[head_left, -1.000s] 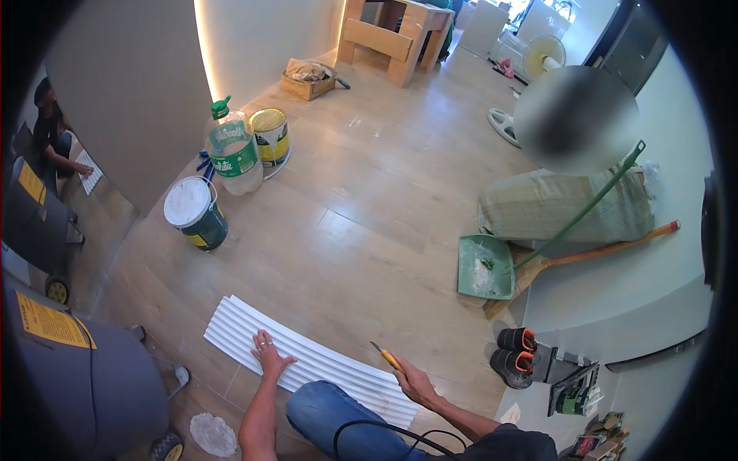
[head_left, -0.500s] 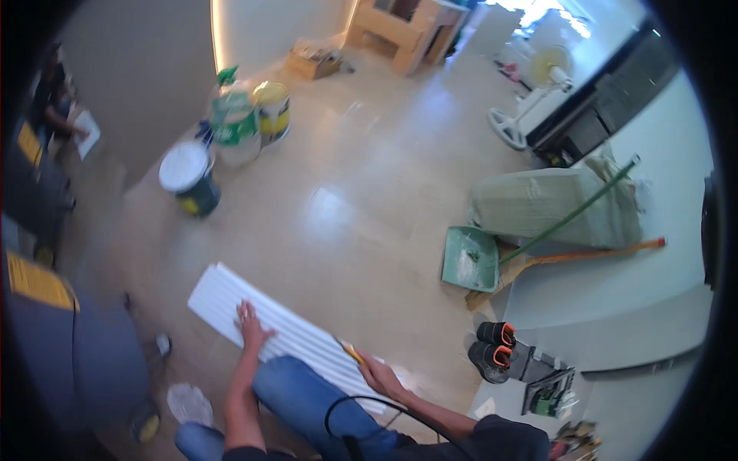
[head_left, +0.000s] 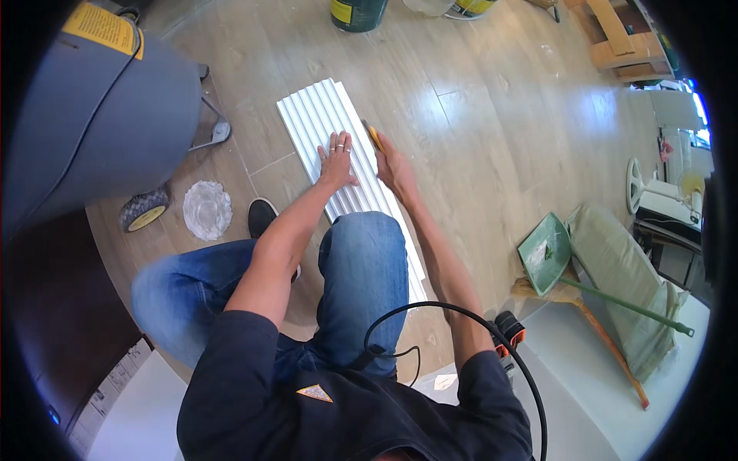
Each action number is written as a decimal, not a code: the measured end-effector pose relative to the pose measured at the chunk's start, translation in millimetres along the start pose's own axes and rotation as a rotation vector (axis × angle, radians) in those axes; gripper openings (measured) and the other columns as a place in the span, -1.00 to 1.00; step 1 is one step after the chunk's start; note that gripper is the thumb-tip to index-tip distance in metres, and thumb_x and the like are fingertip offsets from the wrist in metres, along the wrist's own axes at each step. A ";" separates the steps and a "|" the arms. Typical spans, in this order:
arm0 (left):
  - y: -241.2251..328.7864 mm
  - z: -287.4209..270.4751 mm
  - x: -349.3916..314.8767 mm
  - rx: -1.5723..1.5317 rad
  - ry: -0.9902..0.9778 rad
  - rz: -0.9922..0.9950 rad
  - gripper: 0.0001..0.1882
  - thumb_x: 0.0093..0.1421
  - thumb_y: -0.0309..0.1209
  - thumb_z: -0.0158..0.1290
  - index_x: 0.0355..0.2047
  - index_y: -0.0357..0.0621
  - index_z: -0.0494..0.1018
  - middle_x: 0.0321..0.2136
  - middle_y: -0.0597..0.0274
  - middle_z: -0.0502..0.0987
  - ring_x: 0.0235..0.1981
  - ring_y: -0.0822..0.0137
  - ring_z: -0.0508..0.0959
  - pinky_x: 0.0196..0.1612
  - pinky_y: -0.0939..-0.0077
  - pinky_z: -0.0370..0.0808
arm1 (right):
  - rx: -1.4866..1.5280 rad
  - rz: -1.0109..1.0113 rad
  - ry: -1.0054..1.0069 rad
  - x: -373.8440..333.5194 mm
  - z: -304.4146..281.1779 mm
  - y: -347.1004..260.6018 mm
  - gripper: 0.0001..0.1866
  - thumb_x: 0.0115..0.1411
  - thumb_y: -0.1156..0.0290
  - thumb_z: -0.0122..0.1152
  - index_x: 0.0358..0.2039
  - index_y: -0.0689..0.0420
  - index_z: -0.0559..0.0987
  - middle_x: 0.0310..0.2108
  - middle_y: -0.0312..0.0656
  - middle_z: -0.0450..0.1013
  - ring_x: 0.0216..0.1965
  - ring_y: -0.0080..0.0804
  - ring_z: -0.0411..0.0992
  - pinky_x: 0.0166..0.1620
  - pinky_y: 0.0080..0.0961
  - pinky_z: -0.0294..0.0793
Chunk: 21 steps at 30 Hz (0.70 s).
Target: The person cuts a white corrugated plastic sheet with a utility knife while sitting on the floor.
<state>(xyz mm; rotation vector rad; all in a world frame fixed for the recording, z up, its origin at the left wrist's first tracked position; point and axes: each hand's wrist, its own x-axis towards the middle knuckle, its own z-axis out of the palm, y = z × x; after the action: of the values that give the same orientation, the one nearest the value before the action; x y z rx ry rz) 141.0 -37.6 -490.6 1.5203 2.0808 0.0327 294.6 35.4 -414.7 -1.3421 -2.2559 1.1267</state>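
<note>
A long white fluted panel [head_left: 320, 115] lies slantwise on the wood floor, partly under my bent right knee. My left hand [head_left: 336, 165] is pressed flat on its ridges, fingers stretched out and a ring showing. Beside the panel's right edge, my right hand [head_left: 394, 165] is closed around a yellow utility knife [head_left: 375, 137], its dark tip pointing away from me. Whether the blade touches the panel I cannot tell.
A large grey machine [head_left: 115, 115] with a wheel [head_left: 144, 210] stands at left, near a crumpled clear plastic piece [head_left: 207, 210]. At right are a green dustpan [head_left: 544, 257] and a wrapped bundle [head_left: 615, 284]. A dark green bucket [head_left: 358, 14] stands ahead.
The view has swung, so the panel points more away from me. My right hand with the knife has moved along the panel's right edge, up level with my left hand, which still presses down.
</note>
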 end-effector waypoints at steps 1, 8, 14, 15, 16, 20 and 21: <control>2.7 1.0 0.5 0.002 0.002 0.007 0.50 -0.34 -0.07 0.53 0.46 -0.16 -0.24 0.48 0.19 -0.19 0.49 0.02 -0.22 0.35 -0.46 -0.04 | -0.043 -0.059 0.024 15.5 2.9 1.7 -0.49 0.30 0.35 0.01 0.28 -0.01 0.36 -0.36 0.28 0.52 -0.31 0.20 0.55 -0.23 0.01 0.50; 12.8 -3.5 4.3 0.060 -0.063 -0.015 0.47 -0.28 -0.02 0.50 0.46 -0.17 -0.25 0.48 0.19 -0.21 0.50 0.04 -0.24 0.36 -0.44 -0.04 | -0.146 -0.030 -0.053 105.0 22.3 -10.5 -0.54 0.27 0.34 0.02 0.20 0.00 0.43 -0.30 0.24 0.54 -0.25 0.24 0.53 -0.14 0.07 0.49; 5.1 -5.5 6.4 0.059 -0.063 -0.012 0.46 -0.29 -0.03 0.50 0.45 -0.20 -0.22 0.48 0.15 -0.20 0.49 0.02 -0.23 0.35 -0.45 -0.01 | -0.206 -0.016 -0.045 150.7 45.5 -14.8 -0.55 0.26 0.35 0.01 0.18 -0.05 0.48 -0.27 0.19 0.56 -0.23 0.19 0.55 -0.10 0.03 0.53; 4.9 -5.7 5.7 0.053 -0.067 -0.014 0.46 -0.29 -0.04 0.50 0.45 -0.20 -0.22 0.48 0.15 -0.19 0.49 0.02 -0.23 0.35 -0.44 -0.01 | -0.212 -0.010 -0.051 154.3 48.4 -14.3 -0.55 0.26 0.35 0.01 0.17 -0.05 0.48 -0.27 0.19 0.56 -0.23 0.19 0.55 -0.10 0.02 0.53; 5.1 -6.1 5.3 0.047 -0.071 -0.014 0.46 -0.29 -0.04 0.50 0.45 -0.21 -0.22 0.48 0.14 -0.19 0.49 0.02 -0.22 0.35 -0.44 -0.01 | -0.220 -0.005 -0.057 157.6 50.6 -13.4 -0.55 0.26 0.35 0.01 0.17 -0.06 0.49 -0.27 0.20 0.56 -0.22 0.18 0.55 -0.10 0.02 0.53; 8.0 -8.2 7.6 0.047 -0.074 -0.021 0.46 -0.29 -0.04 0.51 0.46 -0.17 -0.23 0.47 0.20 -0.18 0.50 0.05 -0.22 0.38 -0.40 -0.05 | -0.253 0.037 -0.064 169.0 54.6 -13.5 -0.55 0.23 0.36 0.00 0.15 -0.13 0.51 -0.26 0.14 0.58 -0.22 0.13 0.57 -0.13 0.01 0.55; 6.2 -7.9 7.1 0.041 -0.065 -0.021 0.47 -0.29 -0.05 0.51 0.45 -0.18 -0.23 0.47 0.20 -0.18 0.50 0.05 -0.22 0.38 -0.40 -0.05 | -0.258 0.022 -0.068 170.0 55.5 -14.7 -0.54 0.23 0.36 -0.01 0.15 -0.13 0.51 -0.26 0.14 0.58 -0.22 0.13 0.58 -0.13 0.00 0.55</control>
<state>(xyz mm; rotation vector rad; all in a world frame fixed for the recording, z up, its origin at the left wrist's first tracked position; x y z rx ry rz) 141.4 -26.8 -484.9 1.5035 2.0576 -0.0659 163.5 147.5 -464.1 -1.4446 -2.5110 0.9247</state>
